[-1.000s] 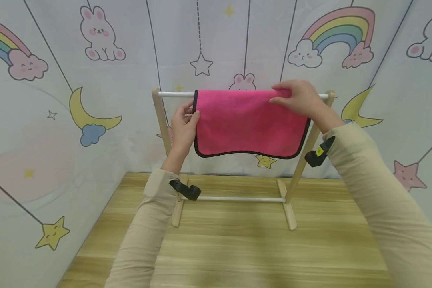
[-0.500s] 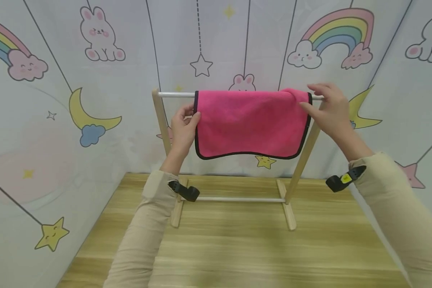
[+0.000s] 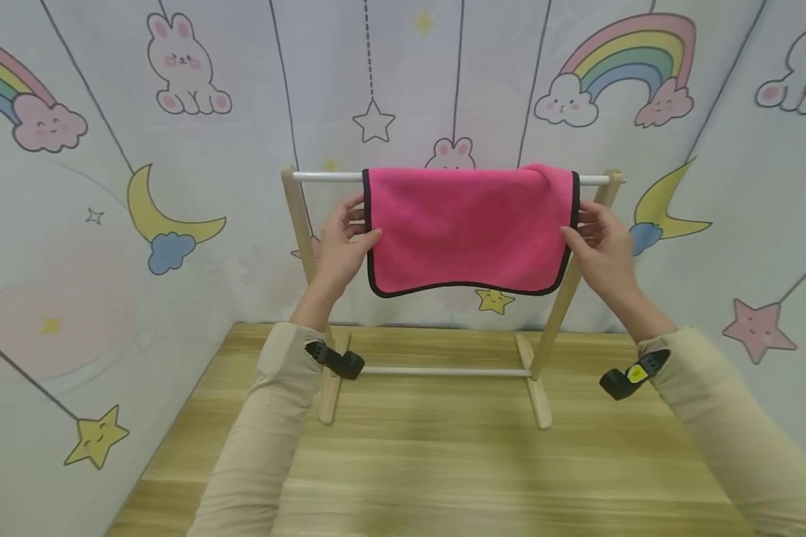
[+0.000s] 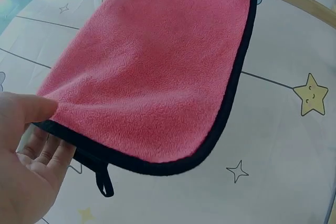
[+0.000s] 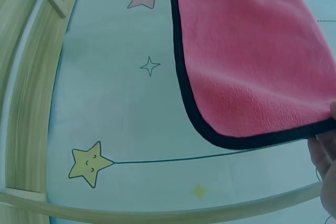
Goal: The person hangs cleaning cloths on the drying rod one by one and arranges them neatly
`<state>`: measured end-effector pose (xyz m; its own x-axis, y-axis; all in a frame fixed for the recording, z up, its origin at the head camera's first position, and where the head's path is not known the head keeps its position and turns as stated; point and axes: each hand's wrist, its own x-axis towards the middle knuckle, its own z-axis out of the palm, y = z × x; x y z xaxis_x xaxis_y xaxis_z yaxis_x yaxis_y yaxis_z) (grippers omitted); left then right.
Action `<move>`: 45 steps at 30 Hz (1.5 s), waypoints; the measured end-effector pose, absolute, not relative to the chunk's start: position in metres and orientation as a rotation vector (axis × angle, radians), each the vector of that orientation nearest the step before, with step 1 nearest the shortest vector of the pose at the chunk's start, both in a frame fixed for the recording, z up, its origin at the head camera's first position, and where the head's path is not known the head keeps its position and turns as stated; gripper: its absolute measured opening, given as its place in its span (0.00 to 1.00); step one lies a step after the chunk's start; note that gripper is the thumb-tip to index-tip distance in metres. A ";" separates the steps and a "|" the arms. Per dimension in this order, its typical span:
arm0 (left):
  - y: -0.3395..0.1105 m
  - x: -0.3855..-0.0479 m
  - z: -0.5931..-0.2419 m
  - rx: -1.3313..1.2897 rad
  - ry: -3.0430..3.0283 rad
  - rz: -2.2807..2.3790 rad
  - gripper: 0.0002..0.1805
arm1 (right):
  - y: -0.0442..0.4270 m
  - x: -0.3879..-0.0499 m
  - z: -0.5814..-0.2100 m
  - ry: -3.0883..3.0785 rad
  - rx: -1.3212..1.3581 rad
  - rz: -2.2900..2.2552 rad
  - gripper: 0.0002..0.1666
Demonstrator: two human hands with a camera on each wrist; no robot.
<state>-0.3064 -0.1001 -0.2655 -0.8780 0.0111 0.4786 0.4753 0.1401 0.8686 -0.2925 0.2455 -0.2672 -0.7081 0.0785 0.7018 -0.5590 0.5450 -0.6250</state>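
Note:
A pink towel (image 3: pixel 470 231) with black edging hangs folded over the white top bar (image 3: pixel 329 177) of a wooden rack. Its upper right corner has a small raised fold on the bar. My left hand (image 3: pixel 336 246) pinches the towel's left edge, thumb in front and fingers behind. On the opposite side, my right hand (image 3: pixel 603 250) pinches the right edge in the same manner. A black hanging loop (image 4: pixel 105 182) dangles behind the edging in the left wrist view. In the right wrist view the right hand (image 5: pixel 326 169) is mostly cut off by the frame.
The rack's wooden post (image 3: pixel 298 216) rises beyond my left hand, and the right post (image 3: pixel 564 306) stands behind my right hand. A lower white bar (image 3: pixel 443 371) joins the feet on the wood-grain table (image 3: pixel 430 462). Behind hangs a cartoon-printed curtain (image 3: pixel 403 74).
My right hand has left the towel's top right, moved outward, then come down to grip the right edge. My left hand stays at the left edge, slightly lower.

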 end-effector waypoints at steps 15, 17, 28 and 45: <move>-0.105 -0.306 -0.269 -0.474 -2.057 -1.713 0.31 | 0.240 -0.293 -0.249 -1.966 0.438 1.144 0.19; -0.106 -0.308 -0.261 -0.416 -2.050 -1.686 0.28 | 0.239 -0.294 -0.243 -1.975 0.412 1.149 0.18; -0.109 -0.311 -0.245 -0.135 -1.931 -1.708 0.23 | 0.233 -0.304 -0.231 -1.933 0.252 1.611 0.22; -0.121 -0.314 -0.282 -0.231 -1.995 -1.798 0.14 | 0.239 -0.303 -0.271 -2.026 0.305 1.589 0.08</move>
